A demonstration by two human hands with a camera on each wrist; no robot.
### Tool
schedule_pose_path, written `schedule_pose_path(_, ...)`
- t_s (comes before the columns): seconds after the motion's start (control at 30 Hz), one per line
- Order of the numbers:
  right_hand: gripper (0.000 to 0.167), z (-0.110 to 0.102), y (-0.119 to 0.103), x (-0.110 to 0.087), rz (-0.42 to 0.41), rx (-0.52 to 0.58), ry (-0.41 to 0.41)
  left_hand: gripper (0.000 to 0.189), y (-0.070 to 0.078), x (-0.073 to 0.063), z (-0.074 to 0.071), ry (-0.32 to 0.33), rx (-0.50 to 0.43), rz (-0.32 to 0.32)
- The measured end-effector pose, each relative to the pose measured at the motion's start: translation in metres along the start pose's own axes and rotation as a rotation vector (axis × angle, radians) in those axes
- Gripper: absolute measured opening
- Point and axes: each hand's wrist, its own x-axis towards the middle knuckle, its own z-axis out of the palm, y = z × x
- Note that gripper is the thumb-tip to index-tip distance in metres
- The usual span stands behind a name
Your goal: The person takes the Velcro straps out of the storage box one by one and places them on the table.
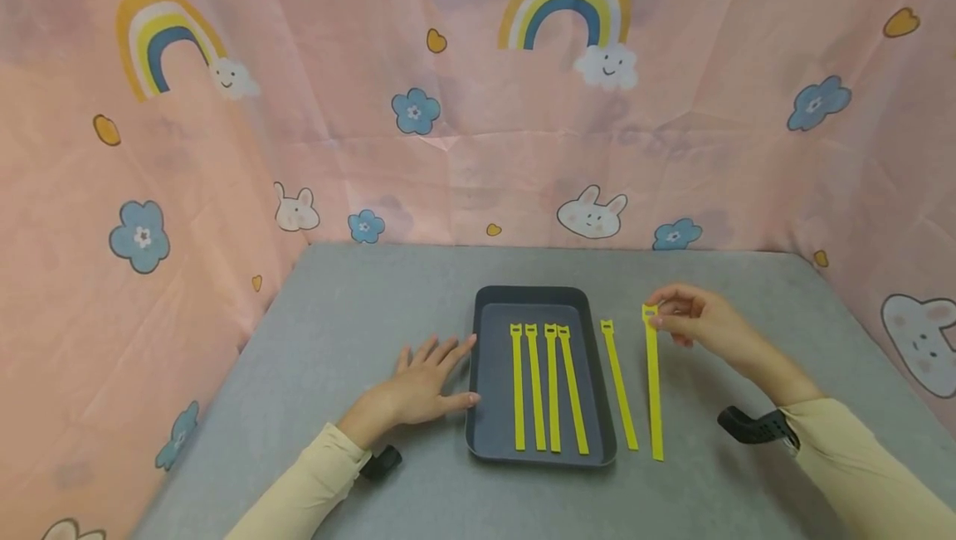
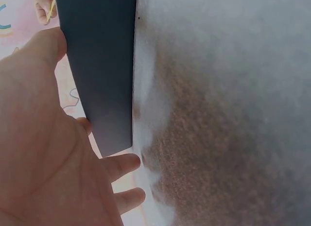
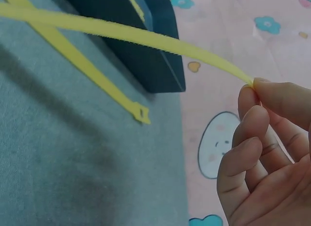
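Note:
My right hand pinches the slotted head of a yellow cable strap between thumb and fingertips. In the right wrist view that strap bows through the air, above a second yellow strap lying on the table. This second strap lies just right of a dark grey tray. Inside the tray several more yellow straps lie lengthwise, side by side. My left hand is at the tray's left side with fingers spread; in the left wrist view its thumb touches the tray wall.
The grey table extends around the tray on all sides. A pink patterned curtain hangs behind the table and along both sides. Dark bands are worn on the wrists.

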Motion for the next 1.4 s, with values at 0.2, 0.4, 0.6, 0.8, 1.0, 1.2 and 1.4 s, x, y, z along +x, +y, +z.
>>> schedule_pose_path(0.2,0.040,0.002,0.008,0.007,-0.011,-0.019,0.021,0.085,0.000,0.001,0.000,0.002,0.002,0.005)
schedule_pose_path(0.4,0.040,0.007,0.016,0.014,-0.009,-0.009,0.035,0.086,0.001,0.001,-0.001,-0.003,-0.003,0.007)
schedule_pose_path(0.6,0.039,0.016,0.026,0.023,-0.010,-0.047,0.045,0.086,0.001,0.000,-0.002,-0.004,-0.006,0.011)
schedule_pose_path(0.8,0.036,0.023,0.035,0.029,-0.046,-0.031,0.031,0.087,0.001,0.000,-0.001,0.004,-0.018,0.020)
schedule_pose_path(1.0,0.034,0.028,0.035,0.030,-0.052,-0.010,0.013,0.086,0.002,0.000,-0.002,0.007,-0.017,0.020)
schedule_pose_path(1.2,0.032,0.033,0.038,0.031,-0.044,-0.039,0.015,0.085,0.003,-0.001,-0.003,-0.001,-0.005,0.003)
schedule_pose_path(1.4,0.029,0.036,0.043,0.036,-0.034,-0.069,0.033,0.086,0.001,-0.001,0.000,0.006,-0.021,0.015)
